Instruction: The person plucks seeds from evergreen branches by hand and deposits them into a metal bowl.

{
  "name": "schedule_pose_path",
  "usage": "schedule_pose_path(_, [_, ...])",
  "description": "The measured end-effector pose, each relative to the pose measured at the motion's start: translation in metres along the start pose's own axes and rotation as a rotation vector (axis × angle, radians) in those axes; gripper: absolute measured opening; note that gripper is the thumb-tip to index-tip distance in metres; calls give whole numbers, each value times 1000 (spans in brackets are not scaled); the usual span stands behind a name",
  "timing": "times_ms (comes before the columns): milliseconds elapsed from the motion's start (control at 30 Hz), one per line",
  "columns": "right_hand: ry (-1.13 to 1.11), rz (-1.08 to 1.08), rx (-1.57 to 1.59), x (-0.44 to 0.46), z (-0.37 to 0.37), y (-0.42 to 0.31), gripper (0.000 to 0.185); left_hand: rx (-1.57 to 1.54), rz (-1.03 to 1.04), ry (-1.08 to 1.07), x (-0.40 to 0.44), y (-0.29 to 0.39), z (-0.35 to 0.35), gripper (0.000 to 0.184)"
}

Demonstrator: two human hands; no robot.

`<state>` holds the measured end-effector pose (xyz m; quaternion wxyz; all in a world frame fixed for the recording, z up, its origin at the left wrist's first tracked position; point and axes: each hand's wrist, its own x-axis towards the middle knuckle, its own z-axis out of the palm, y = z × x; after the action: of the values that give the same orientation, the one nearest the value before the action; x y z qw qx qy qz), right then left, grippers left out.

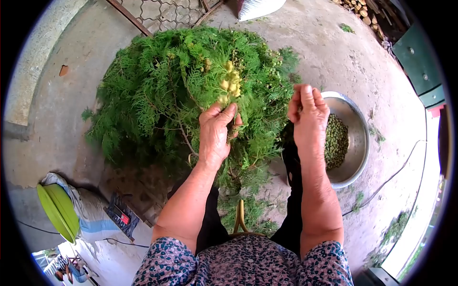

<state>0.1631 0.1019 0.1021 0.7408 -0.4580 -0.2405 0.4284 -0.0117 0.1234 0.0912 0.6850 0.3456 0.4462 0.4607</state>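
Note:
A leafy conifer sprig (229, 85) with pale yellow-green cones is pinched between the thumb and fingers of my left hand (218, 126). Behind it spreads a large heap of green conifer branches (143, 90) on the ground in front of me. My right hand (309, 105) is raised over the right edge of the heap, its fingers curled and closed; whatever they hold, if anything, is hidden. Just beyond that wrist stands a metal basin (359, 143), partly covered by my forearm, and many small green cones (337, 142) lie in it.
A white sack (257, 8) and a metal grate (164, 13) are at the far side. Stacked firewood (362, 12) lies at the upper right. On the left is a lime-green plastic tub (58, 209). A thin cable (389, 193) crosses the concrete floor on the right.

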Motion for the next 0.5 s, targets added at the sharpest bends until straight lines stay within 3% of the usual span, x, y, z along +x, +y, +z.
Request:
schedule_pose_path(133, [-178, 79, 52, -6, 6, 6, 17, 9, 128, -17, -4, -5, 5, 16])
schedule_pose_path(233, [-219, 80, 29, -17, 19, 10, 8, 70, 306, -29, 0, -10, 12, 14])
schedule_pose_path(400, [-310, 82, -118, -29, 27, 17, 16, 253, 440, -150, -1, -11, 14, 18])
schedule_pose_path(467, [-325, 82, -90, -30, 29, 17, 17, 436, 532, 83, -5, -8, 24, 23])
schedule_pose_path(500, [-327, 93, -91, -30, 29, 17, 18, 312, 564, 95, -7, -8, 27, 27])
